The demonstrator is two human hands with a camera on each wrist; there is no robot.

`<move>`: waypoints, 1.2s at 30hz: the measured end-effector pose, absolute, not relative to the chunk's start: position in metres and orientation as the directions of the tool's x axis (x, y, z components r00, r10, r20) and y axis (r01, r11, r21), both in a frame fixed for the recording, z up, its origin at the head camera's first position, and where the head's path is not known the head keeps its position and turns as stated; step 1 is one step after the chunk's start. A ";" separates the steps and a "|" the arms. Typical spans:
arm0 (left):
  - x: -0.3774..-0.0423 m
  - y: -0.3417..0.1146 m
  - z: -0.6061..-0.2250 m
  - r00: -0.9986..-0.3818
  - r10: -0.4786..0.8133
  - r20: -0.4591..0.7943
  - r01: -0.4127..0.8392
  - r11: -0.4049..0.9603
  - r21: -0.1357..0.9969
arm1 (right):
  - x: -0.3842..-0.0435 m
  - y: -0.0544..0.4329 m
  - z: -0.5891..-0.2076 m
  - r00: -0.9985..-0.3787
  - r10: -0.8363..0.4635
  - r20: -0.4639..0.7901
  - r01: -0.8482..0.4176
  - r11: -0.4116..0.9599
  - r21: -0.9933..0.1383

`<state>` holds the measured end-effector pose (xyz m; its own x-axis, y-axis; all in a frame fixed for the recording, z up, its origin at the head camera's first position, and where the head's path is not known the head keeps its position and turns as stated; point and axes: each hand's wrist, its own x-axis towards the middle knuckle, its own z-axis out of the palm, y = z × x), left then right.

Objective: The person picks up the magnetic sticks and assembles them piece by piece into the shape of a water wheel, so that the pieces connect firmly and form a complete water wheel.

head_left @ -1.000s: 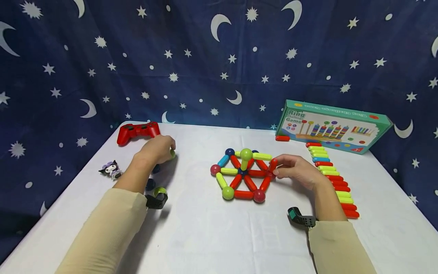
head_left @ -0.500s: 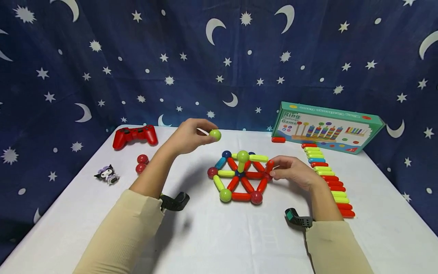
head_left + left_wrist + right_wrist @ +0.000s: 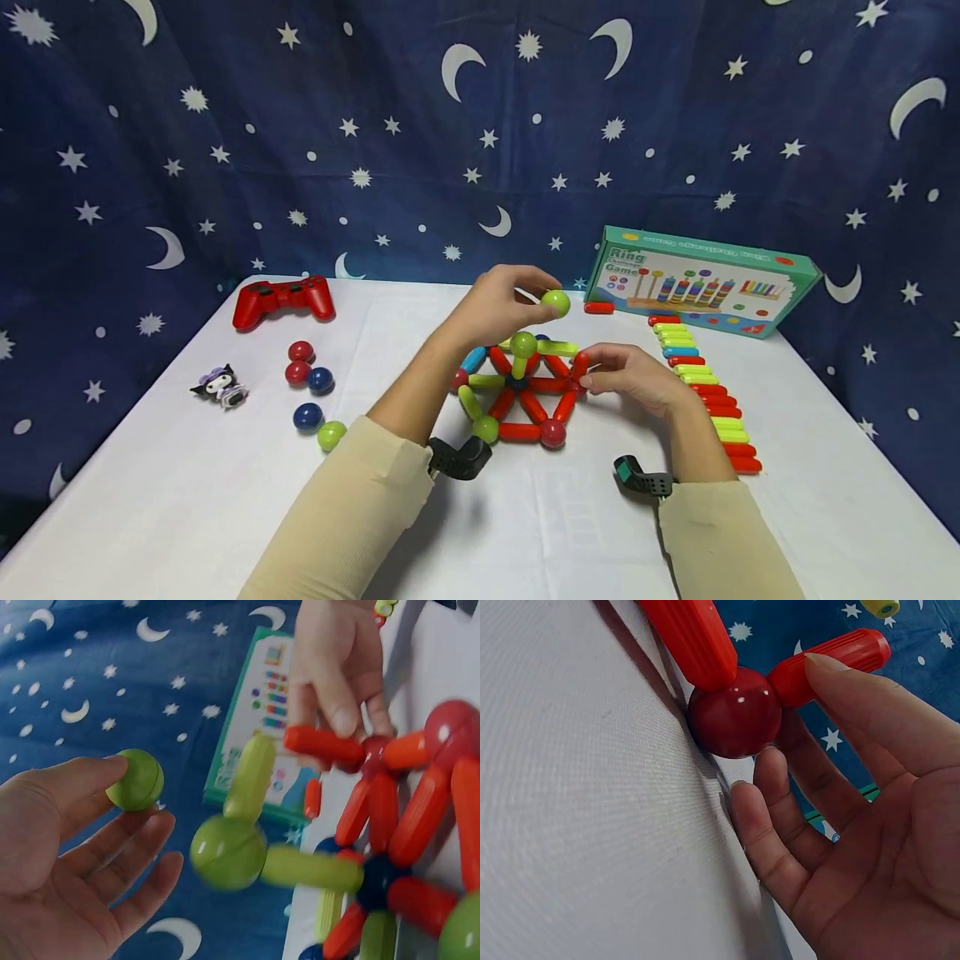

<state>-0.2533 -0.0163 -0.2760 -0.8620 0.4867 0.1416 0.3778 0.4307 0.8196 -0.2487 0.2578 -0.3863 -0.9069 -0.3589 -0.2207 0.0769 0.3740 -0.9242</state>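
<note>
My left hand pinches a green ball between thumb and fingertips, above a hexagonal frame of magnetic rods and balls. At the frame's right corner, my right hand pinches a raised red rod attached to a red ball. From the navy centre ball a yellow-green rod stands up, topped by another green ball. A second yellow-green rod reaches from that top ball towards the red rod's free end. My left forearm hides part of the frame's left side.
Loose red, navy and green balls lie on the left, near a small figurine and a red game controller. A column of rods lies on the right, below a game box.
My left hand has picked up the green ball from the left side and carried it right, over the frame. The right hand keeps its hold on the red rod.
</note>
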 end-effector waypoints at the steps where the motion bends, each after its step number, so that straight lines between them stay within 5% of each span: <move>1: -0.253 -0.010 -0.276 -0.859 0.492 0.138 0.385 0.446 0.808 | -0.249 0.257 -0.387 -0.906 -0.363 -0.220 0.075 0.374 -0.924; 13: -0.253 0.040 -0.279 -0.771 0.624 0.125 0.546 0.548 0.634 | -0.250 0.257 -0.389 -0.888 -0.431 -0.161 -0.002 0.353 -0.936; 22: -0.256 0.047 -0.277 -0.760 0.649 0.034 0.505 0.556 0.660 | -0.251 0.259 -0.383 -0.901 -0.400 -0.170 0.016 0.360 -0.933; 36: -0.253 0.051 -0.285 -0.741 0.671 -0.028 0.552 0.632 0.544 | -0.251 0.262 -0.387 -0.896 -0.407 -0.179 0.028 0.350 -0.936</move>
